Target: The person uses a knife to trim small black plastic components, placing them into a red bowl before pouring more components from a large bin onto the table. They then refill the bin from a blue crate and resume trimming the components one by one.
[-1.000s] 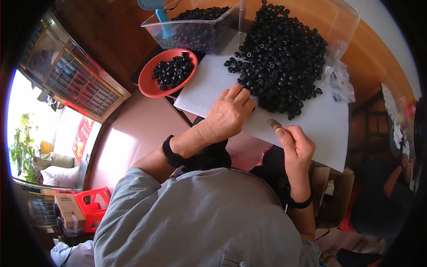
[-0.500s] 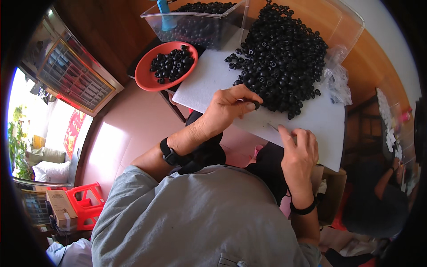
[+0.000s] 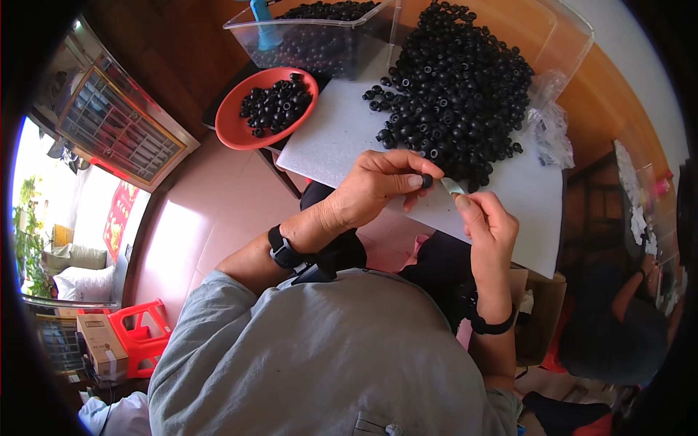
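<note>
Between thumb and fingertips, my left hand (image 3: 378, 183) pinches a small round black part (image 3: 427, 181). A small flat pale blade (image 3: 452, 187) is in the closed fingers of my right hand (image 3: 488, 221). Its tip points up and left, close beside the black part; whether they touch I cannot tell. Just beyond both hands lies a large pile of the same black parts (image 3: 465, 94), many showing a round hole. The pile rests on a white foam sheet (image 3: 327, 131).
A red bowl (image 3: 227, 129) with black parts stands left of the sheet. Behind it is a clear plastic bin (image 3: 291, 47) of black parts with a blue scoop (image 3: 267, 35). Crumpled clear plastic (image 3: 551, 134) lies to the right. Another person (image 3: 614, 320) sits at the far right.
My right hand has risen and turned, bringing the blade up beside the black part. My left hand still pinches the part, now slightly lower and farther right.
</note>
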`<state>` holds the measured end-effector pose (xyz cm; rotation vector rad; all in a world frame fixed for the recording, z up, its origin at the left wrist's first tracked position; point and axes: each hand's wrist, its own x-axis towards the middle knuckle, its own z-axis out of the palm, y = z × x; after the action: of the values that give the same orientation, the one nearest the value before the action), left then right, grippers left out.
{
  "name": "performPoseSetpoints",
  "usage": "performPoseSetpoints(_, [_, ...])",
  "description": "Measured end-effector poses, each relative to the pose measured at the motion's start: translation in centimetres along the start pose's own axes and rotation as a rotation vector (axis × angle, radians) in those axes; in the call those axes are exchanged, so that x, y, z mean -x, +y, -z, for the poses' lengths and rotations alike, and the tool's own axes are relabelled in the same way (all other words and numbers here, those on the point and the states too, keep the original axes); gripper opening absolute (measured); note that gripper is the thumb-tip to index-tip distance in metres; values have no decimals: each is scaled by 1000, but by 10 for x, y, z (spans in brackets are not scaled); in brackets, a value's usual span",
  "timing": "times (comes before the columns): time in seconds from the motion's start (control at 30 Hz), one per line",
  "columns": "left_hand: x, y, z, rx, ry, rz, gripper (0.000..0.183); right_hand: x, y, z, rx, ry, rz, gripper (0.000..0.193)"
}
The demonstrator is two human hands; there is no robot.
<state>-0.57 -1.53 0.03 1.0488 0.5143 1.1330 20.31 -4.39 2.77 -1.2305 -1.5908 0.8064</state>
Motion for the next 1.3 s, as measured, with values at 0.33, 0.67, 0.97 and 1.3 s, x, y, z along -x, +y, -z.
performPoseSetpoints(0.33, [0, -3, 2, -60, -43, -81, 26, -6, 0, -6, 144, -25, 51, 28])
performPoseSetpoints(0.67, [1, -5, 2, -135, -39, -101, 25, -4, 3, -9, 209, -4, 66, 29])
performPoseSetpoints(0.97, [1, -5, 1, -158, -24, -113, 25, -3, 6, -12, 225, 19, 129, 28])
performPoseSetpoints(1.3, [4, -7, -3, -198, 28, -141, 21, -2, 4, -13, 293, 11, 205, 27])
